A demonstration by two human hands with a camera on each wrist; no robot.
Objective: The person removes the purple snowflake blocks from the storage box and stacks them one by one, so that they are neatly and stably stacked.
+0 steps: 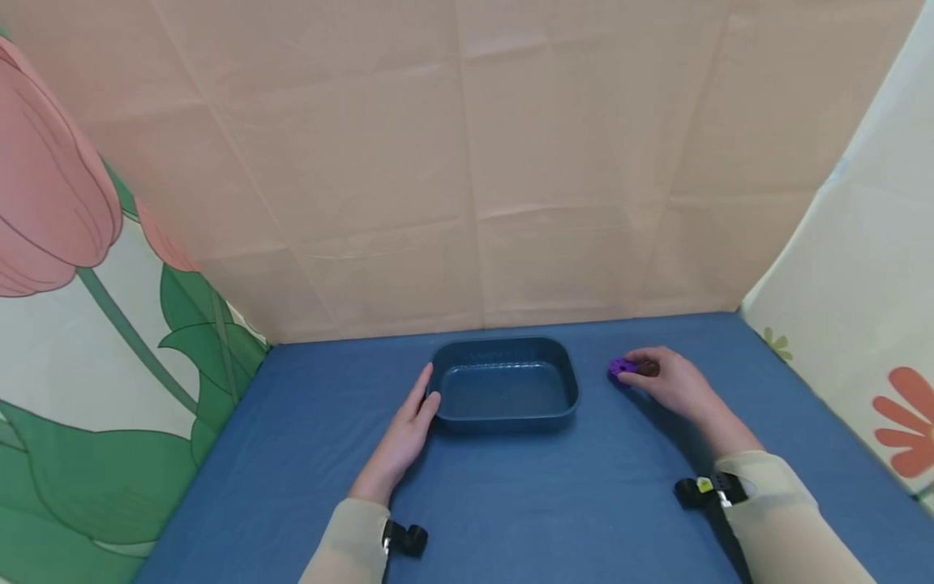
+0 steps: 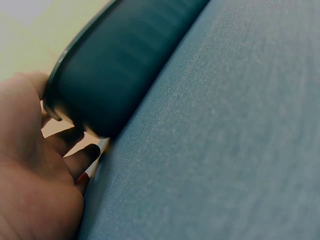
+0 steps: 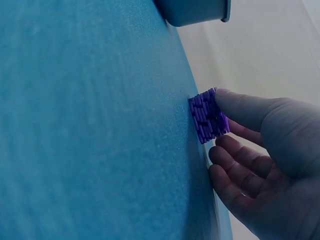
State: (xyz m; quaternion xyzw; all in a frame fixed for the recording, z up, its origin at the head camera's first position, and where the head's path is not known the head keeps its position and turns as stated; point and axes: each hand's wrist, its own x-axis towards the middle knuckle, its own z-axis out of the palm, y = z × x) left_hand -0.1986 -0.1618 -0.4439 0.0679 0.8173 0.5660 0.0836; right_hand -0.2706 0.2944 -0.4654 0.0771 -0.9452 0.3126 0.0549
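A dark blue rectangular dish (image 1: pixel 503 423) stands on the blue cloth, upright with its hollow facing up. My left hand (image 1: pixel 404 434) holds it at the left side, thumb at the rim and fingers along the outer wall. In the left wrist view the dish wall (image 2: pixel 115 65) shows close up, with the fingertips at its lower corner. To the right of the dish, my right hand (image 1: pixel 674 385) pinches a small purple slatted block (image 3: pixel 206 116) between thumb and fingers. Close over the cloth, the block has gaps between its thin strips.
Blue cloth (image 1: pixel 511 503) covers the table. A beige sheet (image 1: pixel 467 178) hangs behind it. Flower-printed sheets stand at the left (image 1: pixel 109 349) and right (image 1: pixel 861 284). Dark wrist cameras sit at the left sleeve (image 1: pixel 343 543) and right sleeve (image 1: pixel 781 519).
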